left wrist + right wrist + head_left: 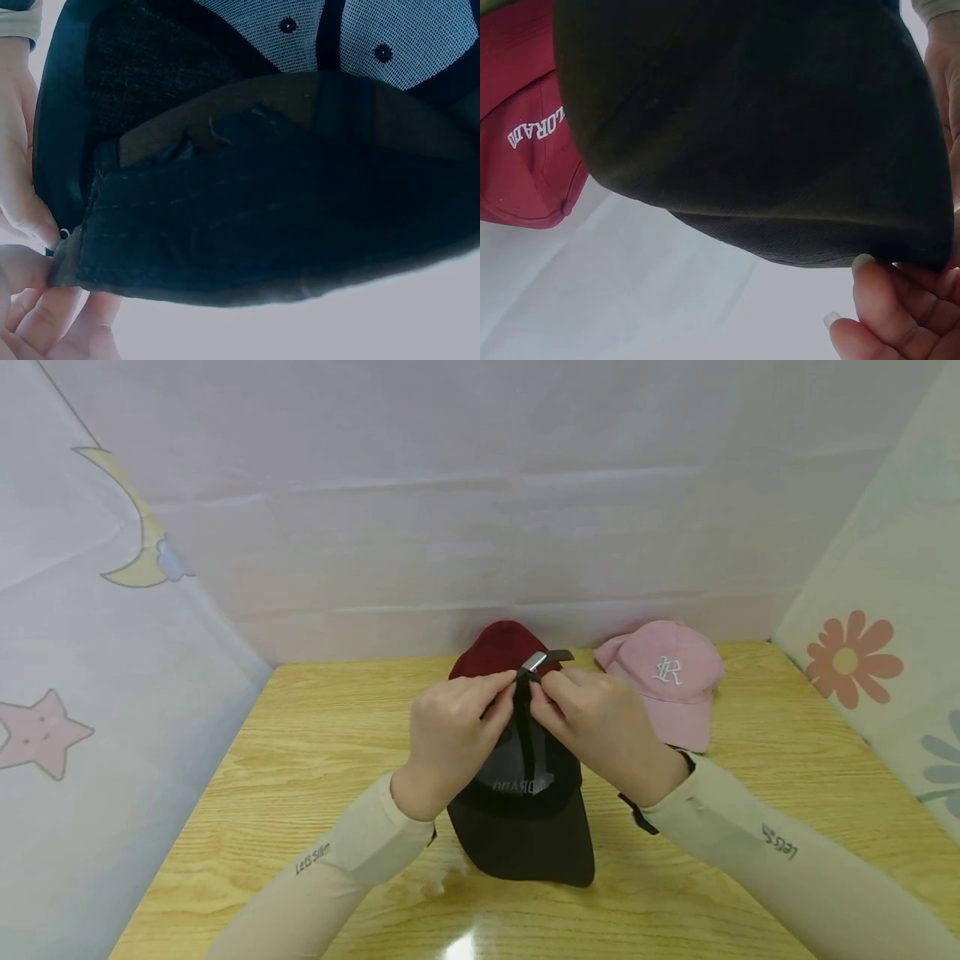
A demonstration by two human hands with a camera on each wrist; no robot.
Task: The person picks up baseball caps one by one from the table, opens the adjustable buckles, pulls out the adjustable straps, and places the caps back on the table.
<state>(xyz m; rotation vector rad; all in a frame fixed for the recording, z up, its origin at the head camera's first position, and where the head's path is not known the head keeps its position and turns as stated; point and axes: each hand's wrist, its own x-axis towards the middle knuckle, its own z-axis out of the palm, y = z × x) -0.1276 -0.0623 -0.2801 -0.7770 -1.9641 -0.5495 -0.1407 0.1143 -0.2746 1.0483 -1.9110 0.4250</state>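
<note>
A black baseball cap (525, 852) faces me with its inside showing and its brim toward the table's near side. At its back, a strap carries a silver buckle (533, 662), and a loose strap end (559, 655) sticks out to the right. My left hand (450, 731) pinches the strap just left of the buckle. From the other side, my right hand (611, 727) pinches it close by. The left wrist view shows the cap's dark sweatband (225, 217) and pale mesh lining (405, 37). In the right wrist view, fingertips grip the edge of the dark crown (765, 112).
Right behind the black cap, a dark red cap (498, 647) stands against the pale backdrop; white lettering shows on it in the right wrist view. A pink cap (667, 668) with a white R lies at the back right of the wooden table (315, 727).
</note>
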